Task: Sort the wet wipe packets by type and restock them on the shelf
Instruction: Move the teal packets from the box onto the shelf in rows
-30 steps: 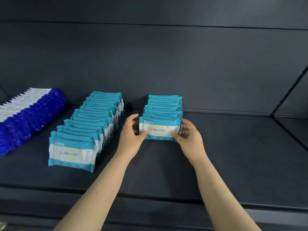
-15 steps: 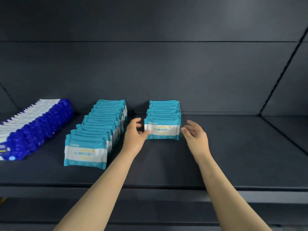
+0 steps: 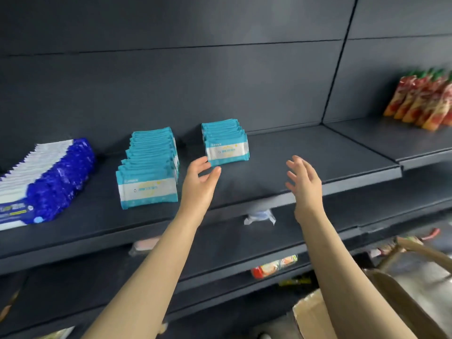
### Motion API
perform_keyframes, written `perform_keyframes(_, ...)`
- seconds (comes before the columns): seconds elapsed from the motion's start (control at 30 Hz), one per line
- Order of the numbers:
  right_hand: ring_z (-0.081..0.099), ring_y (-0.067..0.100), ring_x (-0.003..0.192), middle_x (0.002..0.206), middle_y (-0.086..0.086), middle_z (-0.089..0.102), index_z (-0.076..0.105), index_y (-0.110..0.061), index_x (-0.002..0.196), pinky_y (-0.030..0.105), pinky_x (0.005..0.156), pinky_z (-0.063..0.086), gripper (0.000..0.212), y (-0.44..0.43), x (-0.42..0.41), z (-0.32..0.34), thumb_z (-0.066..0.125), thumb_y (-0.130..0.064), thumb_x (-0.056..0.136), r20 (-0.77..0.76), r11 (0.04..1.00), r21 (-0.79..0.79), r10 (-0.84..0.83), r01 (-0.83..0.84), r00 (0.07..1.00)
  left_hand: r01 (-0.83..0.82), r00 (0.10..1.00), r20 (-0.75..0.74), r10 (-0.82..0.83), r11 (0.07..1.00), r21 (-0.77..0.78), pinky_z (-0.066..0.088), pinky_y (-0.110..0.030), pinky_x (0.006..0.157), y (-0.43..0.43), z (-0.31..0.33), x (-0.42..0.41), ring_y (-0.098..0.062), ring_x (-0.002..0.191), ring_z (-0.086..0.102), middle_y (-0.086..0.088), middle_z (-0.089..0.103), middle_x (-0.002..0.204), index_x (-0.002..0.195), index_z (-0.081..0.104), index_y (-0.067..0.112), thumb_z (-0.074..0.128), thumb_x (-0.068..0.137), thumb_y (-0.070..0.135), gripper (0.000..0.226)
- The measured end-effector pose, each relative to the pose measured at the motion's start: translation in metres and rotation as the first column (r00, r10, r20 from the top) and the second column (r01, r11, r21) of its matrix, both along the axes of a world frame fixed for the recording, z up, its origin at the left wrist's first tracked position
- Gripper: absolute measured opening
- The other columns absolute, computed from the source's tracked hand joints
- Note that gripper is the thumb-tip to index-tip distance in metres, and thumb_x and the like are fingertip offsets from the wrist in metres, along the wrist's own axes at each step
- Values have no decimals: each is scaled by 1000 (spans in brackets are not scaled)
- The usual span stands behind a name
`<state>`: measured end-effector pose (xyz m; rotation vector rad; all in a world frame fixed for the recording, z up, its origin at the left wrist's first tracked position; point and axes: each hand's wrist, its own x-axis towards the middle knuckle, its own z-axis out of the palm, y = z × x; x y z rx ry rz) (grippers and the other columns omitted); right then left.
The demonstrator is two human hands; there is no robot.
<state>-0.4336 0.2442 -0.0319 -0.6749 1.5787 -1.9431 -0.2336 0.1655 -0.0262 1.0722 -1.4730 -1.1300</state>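
Both hands empty. Left hand (image 3: pixel 199 182) is loosely cupped, fingers relaxed, its fingertips (image 3: pixel 208 163) right at the front-left corner of the short teal row (image 3: pixel 226 145); can't tell if it's touching or just shy. Right hand (image 3: pixel 304 182) is spread open over bare shelf (image 3: pixel 318 162), well apart from any packet and from the left hand. Wet wipe packets all sit on this shelf in three front-to-back rows. Short teal row is in the middle, standing upright and squared up. Long teal row (image 3: pixel 150 167) is just left of it and runs nearly to the shelf lip. Blue-and-white row (image 3: pixel 49 182) is far left, overlapped like shingles. Types look separated: no blue among the teal, no teal among the blue. Print on the two teal rows looks alike, but it's too blurry to say same SKU or not. My read is sort mostly done and restock partial, since the short row has plenty of bare shelf in front of it to fill. Cardboard box (image 3: pixel 315 314) and a beige bag (image 3: pixel 415 289) are down at lower right, contents not visible, so remaining stock unknown. Off-task items: red sauce pouches (image 3: pixel 425 101) on the next bay, and a white wrapped item (image 3: pixel 260 216) on the shelf below.
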Motion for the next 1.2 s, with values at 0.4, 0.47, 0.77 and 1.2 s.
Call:
perform_keyframes(0.4, 56, 20, 119, 127, -1, 63, 56, -21, 132, 36, 95, 45, 36, 232, 44, -158, 47, -40, 102, 131, 899, 362, -312, 248, 941, 377, 909, 34, -416, 854, 358, 51, -35, 98, 143, -125, 5, -11, 114, 60, 7, 62, 125, 123, 55, 31, 61, 96, 31, 28)
perform_keyframes(0.47, 56, 22, 117, 124, -2, 63, 57, -23, 127, 37, 92, 46, 32, 273, 51, -184, 48, -41, 102, 168, 858, 429, -382, 281, 909, 384, 891, 52, -450, 811, 441, 51, -34, 96, 166, -150, 1, -13, 115, 59, 5, 61, 126, 123, 55, 30, 60, 96, 30, 27)
perform_keyframes(0.77, 57, 22, 117, 130, 2, 63, 59, -18, 130, 38, 99, 45, 49, 449, 70, -263, 58, -50, 93, 301, 697, 637, -619, 330, 725, 382, 716, 207, -666, 622, 683, 50, -29, 88, 282, -236, -32, -9, 108, 59, 7, 59, 121, 130, 54, 26, 59, 97, 34, 35)
perform_keyframes(1.2, 47, 20, 119, 131, 0, 52, 49, -16, 138, 43, 104, 40, 45, 685, 3, -314, 44, -44, 103, 399, 593, 756, -754, 278, 522, 308, 453, 286, -845, 449, 839, 48, -37, 97, 492, -301, -131, -17, 110, 58, 3, 59, 120, 124, 55, 23, 60, 97, 34, 30)
